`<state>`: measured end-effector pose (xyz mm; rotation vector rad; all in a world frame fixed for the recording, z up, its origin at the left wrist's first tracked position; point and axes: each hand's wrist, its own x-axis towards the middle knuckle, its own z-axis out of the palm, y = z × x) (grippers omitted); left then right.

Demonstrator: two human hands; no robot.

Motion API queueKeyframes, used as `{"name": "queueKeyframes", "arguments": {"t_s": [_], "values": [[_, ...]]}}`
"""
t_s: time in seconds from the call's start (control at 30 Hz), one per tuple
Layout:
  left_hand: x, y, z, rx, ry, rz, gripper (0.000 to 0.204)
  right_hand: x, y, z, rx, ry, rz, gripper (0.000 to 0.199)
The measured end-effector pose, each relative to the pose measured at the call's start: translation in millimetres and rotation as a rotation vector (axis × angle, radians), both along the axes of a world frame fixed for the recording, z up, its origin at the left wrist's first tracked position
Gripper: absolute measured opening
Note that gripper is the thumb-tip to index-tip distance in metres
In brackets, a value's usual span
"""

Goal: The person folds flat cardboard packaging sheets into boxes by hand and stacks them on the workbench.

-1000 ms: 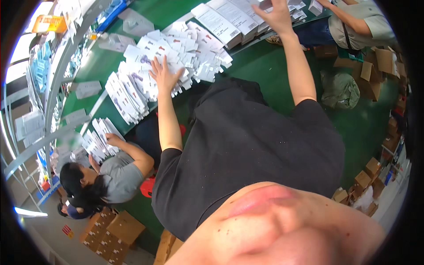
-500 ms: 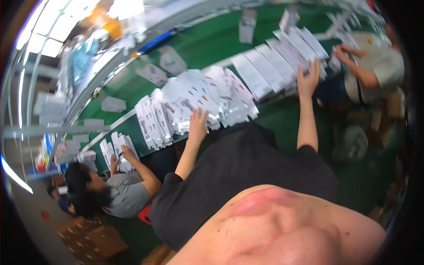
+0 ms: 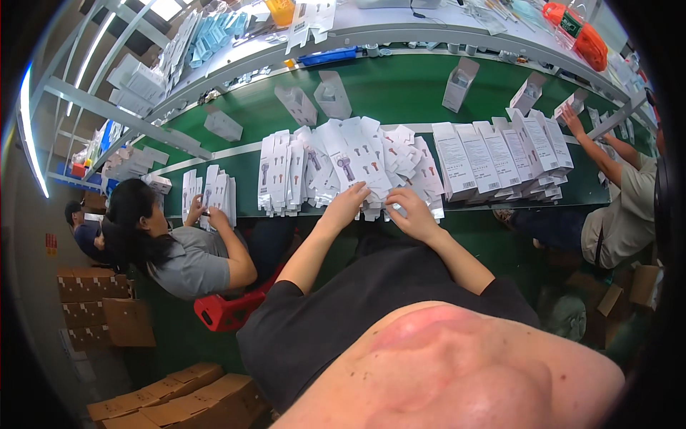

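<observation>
Flat white cartons (image 3: 421,161), printed with small pictures of a handheld device, lie in a loose overlapping heap in front of me. On top of the heap, one flat carton (image 3: 355,154) lies with its lower edge under my left hand (image 3: 346,206), whose fingers are closed at that edge. Just right of it, my right hand (image 3: 413,216) is half curled by the heap's front edge, thumb and fingers a little apart, with nothing visible between them. To the right stands a row of formed white boxes (image 3: 480,157), leaning on one another.
Open-topped boxes (image 3: 332,96) stand on the green conveyor (image 3: 393,89), below a raised shelf (image 3: 400,28). At left, a co-worker (image 3: 189,250) in grey handles cartons; at right, another person (image 3: 618,193) reaches to a box. Brown cartons (image 3: 193,400) sit lower left.
My right hand has come left from the row of formed boxes to the flat cartons. My left hand has shifted to the top carton's lower edge. The view has turned and levelled.
</observation>
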<state>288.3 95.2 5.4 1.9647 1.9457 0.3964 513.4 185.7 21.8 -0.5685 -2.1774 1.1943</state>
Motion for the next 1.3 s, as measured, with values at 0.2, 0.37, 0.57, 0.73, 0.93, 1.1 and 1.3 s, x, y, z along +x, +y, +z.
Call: {"name": "queueKeyframes", "arguments": {"t_s": [0.2, 0.37, 0.57, 0.73, 0.93, 1.1, 1.3], "values": [[-11, -2, 31, -0.172, 0.028, -0.019, 0.050, 12, -14, -25, -0.066, -0.462, 0.138, 0.024], [2, -6, 76, 0.275, 0.173, 0.192, 0.047, 23, -11, -25, -0.043, -0.506, 0.166, 0.044], [40, -20, 154, 0.431, -0.334, 0.312, 0.051, -16, 14, 20, 0.462, -0.112, -0.303, 0.131], [35, -12, 158, 0.195, -0.931, 0.331, 0.054, -37, 23, 45, 0.392, 0.048, -0.224, 0.132], [3, 0, 136, -0.154, -1.126, 0.293, 0.056, -51, 15, 25, 0.296, 0.118, -0.033, 0.126], [-21, 9, 115, -0.352, -1.124, 0.235, 0.059, -48, 10, 29, 0.346, 0.104, -0.039, 0.121], [-5, 23, 113, -0.172, -0.908, 0.318, 0.060, -36, 32, 20, 0.520, 0.238, -0.001, 0.114]]}}
